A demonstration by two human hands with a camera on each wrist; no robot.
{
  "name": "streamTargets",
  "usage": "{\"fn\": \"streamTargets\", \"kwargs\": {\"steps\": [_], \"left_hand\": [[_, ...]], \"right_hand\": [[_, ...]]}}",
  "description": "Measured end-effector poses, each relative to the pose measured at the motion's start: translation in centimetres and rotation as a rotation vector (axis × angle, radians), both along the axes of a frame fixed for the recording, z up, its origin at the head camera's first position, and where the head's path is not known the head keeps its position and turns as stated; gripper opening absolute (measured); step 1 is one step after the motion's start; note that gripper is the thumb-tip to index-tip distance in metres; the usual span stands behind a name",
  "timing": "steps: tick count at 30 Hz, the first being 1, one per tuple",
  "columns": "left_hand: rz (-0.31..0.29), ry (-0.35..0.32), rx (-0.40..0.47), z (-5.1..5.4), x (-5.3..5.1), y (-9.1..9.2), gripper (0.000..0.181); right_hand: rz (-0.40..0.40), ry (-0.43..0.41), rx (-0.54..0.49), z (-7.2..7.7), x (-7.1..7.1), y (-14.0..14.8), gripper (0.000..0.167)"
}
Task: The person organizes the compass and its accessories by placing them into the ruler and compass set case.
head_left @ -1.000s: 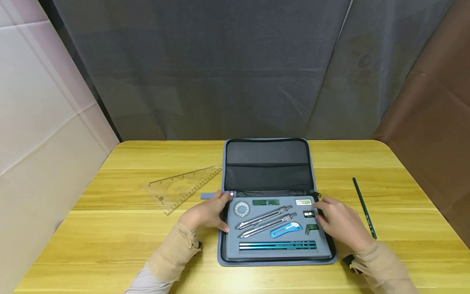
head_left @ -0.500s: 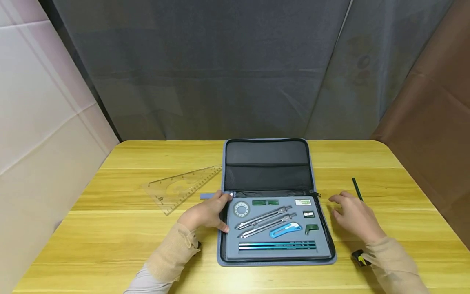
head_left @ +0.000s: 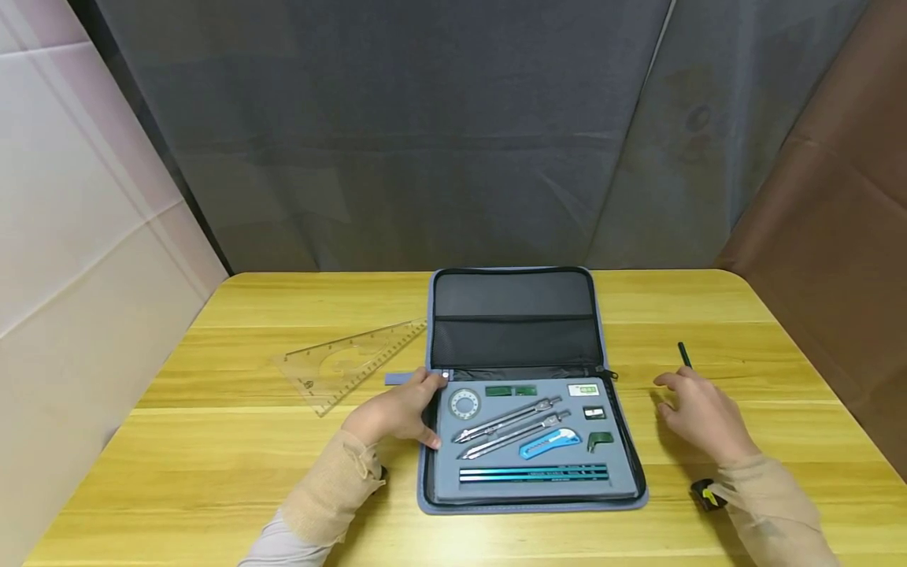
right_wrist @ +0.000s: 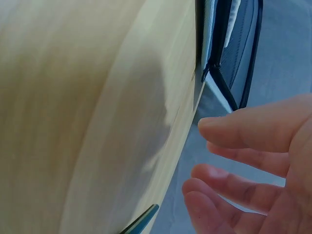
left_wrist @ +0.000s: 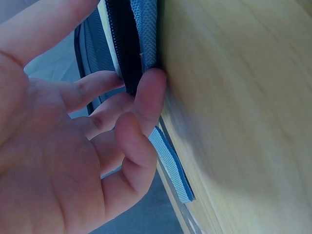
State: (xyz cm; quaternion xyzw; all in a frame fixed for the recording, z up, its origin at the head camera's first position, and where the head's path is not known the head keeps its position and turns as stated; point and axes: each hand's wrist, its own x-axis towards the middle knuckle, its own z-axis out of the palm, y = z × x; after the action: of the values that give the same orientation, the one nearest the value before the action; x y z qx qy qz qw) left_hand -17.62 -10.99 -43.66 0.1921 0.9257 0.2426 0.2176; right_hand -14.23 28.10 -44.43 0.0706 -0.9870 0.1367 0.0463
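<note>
A zip case (head_left: pixel 641 492) lies unfolded, its grey tray (head_left: pixel 524 496) holding two compasses (head_left: pixel 506 420), a blue cutter (head_left: pixel 549 443), several dark-green pencils (head_left: pixel 534 473) and small items. My left hand (head_left: pixel 398 411) holds the case's left edge, thumb at the tray's rim; in the left wrist view, curled fingers (left_wrist: pixel 150 90) touch the blue fabric edge (left_wrist: pixel 148 34). Right of the case, my right hand (head_left: pixel 708 417) hovers empty, fingers loosely bent, partly covering a loose dark-green pencil (head_left: pixel 683 354). The right wrist view shows that pencil's end (right_wrist: pixel 141 222) below the apart thumb and fingers.
A clear set square (head_left: pixel 347 366) lies left of the case, its tip by the lid (head_left: pixel 516 315). A blue strap (head_left: pixel 398 379) sticks out at the case's left side. Dark cloth (head_left: pixel 425 142) hangs behind the wooden table (head_left: pixel 177 441).
My right hand has moved from the tray's right edge off to the right, above the table, and now covers part of the loose pencil. My left hand stays in place.
</note>
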Motion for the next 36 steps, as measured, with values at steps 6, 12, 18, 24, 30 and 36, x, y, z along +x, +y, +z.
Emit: {"fn": "streamTargets", "kwargs": {"steps": [6,12,18,24,30,36], "left_hand": [[-0.004,0.001,0.001,0.0,0.0,0.0,0.083],[-0.011,0.010,0.007,0.0,0.0,-0.1,0.083],[-0.010,0.010,0.000,0.0,0.0,-0.1,0.083],[0.000,0.004,0.005,0.0,0.0,-0.1,0.084],[0.001,-0.001,0.004,-0.1,0.0,-0.1,0.083],[-0.001,-0.004,0.000,0.0,-0.1,-0.1,0.084]], "right_hand": [[-0.025,-0.010,-0.007,0.0,-0.1,0.6,0.031],[-0.039,-0.007,-0.007,0.1,-0.1,1.2,0.031],[-0.039,-0.001,-0.003,0.0,-0.2,1.6,0.031],[-0.078,-0.049,0.001,0.1,-0.1,2.0,0.035],[-0.117,-0.105,0.004,0.1,-0.2,2.5,0.046],[-0.148,-0.148,0.004,0.1,-0.3,2.9,0.050]]}}
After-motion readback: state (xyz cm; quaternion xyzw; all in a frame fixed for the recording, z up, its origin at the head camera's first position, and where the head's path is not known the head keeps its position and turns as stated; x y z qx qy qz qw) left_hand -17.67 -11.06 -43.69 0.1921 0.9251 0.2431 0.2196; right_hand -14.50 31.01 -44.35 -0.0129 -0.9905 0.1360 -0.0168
